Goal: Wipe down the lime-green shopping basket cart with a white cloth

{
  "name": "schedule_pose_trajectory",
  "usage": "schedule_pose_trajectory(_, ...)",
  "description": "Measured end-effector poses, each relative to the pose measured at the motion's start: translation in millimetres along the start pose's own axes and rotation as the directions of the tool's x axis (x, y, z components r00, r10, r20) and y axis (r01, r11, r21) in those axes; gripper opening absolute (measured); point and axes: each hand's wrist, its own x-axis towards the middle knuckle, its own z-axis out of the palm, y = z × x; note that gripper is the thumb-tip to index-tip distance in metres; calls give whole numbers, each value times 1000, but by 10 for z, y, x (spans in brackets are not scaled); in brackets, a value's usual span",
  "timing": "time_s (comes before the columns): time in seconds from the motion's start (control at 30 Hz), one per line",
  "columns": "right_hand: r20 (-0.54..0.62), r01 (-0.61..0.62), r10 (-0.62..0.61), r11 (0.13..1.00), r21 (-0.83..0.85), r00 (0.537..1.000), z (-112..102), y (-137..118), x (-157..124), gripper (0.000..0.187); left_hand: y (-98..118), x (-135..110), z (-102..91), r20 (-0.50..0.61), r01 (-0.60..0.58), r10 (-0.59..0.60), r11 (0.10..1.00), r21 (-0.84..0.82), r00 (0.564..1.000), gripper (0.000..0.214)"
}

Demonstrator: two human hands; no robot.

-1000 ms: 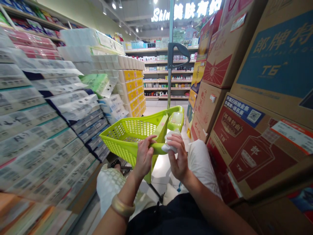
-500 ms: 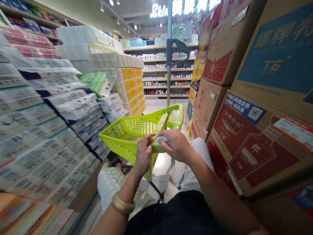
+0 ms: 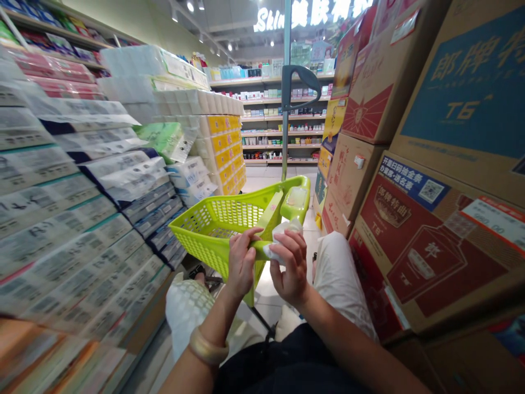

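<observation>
A lime-green shopping basket cart with perforated sides stands in front of my knees. My left hand is closed around the left part of its green front rim. Just to the right, my right hand presses a crumpled white wipe against the same rim, fingers curled over it. Behind the wipe, a green compartment with a clear cover sits at the cart's corner. From the cart's far side rises a grey pole with a dark loop handle.
Stacked tissue packs line the left side, with toilet-roll packs behind them. Large cardboard cartons are piled close on my right. Shelves of small goods stand at the back, across a pale tiled floor.
My right hand has turned from palm-down to upright and shifted slightly right along the rim. More of the white wipe now shows. My left hand stays on the rim.
</observation>
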Motion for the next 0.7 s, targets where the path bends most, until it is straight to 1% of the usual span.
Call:
schedule_pose_trajectory(0.07, 60, 20, -20, 1000, -7, 998, -27, -24, 100, 26, 9, -13, -10, 0, 8, -8, 1000, 9, 1000, 43)
schedule_pose_trajectory(0.13, 180, -6, 8, 1000, -11, 984, -78, -35, 263, 19, 17, -22, -14, -4, 22, -22, 1000, 10, 1000, 43)
schedule_pose_trajectory(0.23, 373, -65, 66, 998, -16, 926, -170, 7, 499, 15, 29, -22, -13, -12, 45, -45, 999, -4, 999, 44)
schedule_pose_trajectory(0.3, 437, -85, 66, 996, 23, 897, -223, 90, 584, 14, 39, -13, -10, -8, 63, -63, 998, -10, 998, 44)
schedule_pose_trajectory(0.33, 446, -96, 60, 994, 58, 893, -246, 145, 599, 13, 45, -5, -9, -6, 72, -72, 997, -13, 997, 44)
schedule_pose_trajectory(0.4, 426, -128, 57, 982, 139, 903, -281, 267, 584, 13, 62, 12, -8, -10, 80, -80, 996, -29, 997, 42)
schedule_pose_trajectory(0.47, 368, -173, 84, 961, 217, 926, -299, 370, 529, 14, 83, 28, -10, -6, 77, -77, 996, -44, 997, 39)
schedule_pose_trajectory(0.53, 298, -216, 131, 938, 271, 945, -296, 414, 458, 16, 103, 34, -20, 4, 76, -76, 996, -43, 997, 36)
schedule_pose_trajectory(0.6, 238, -243, 175, 924, 296, 955, -278, 377, 385, 18, 116, 23, -43, 6, 78, -77, 996, -35, 997, 36)
schedule_pose_trajectory(0.7, 174, -253, 208, 921, 295, 962, -249, 212, 296, 19, 104, -27, -113, -12, 68, -69, 997, -41, 998, 35)
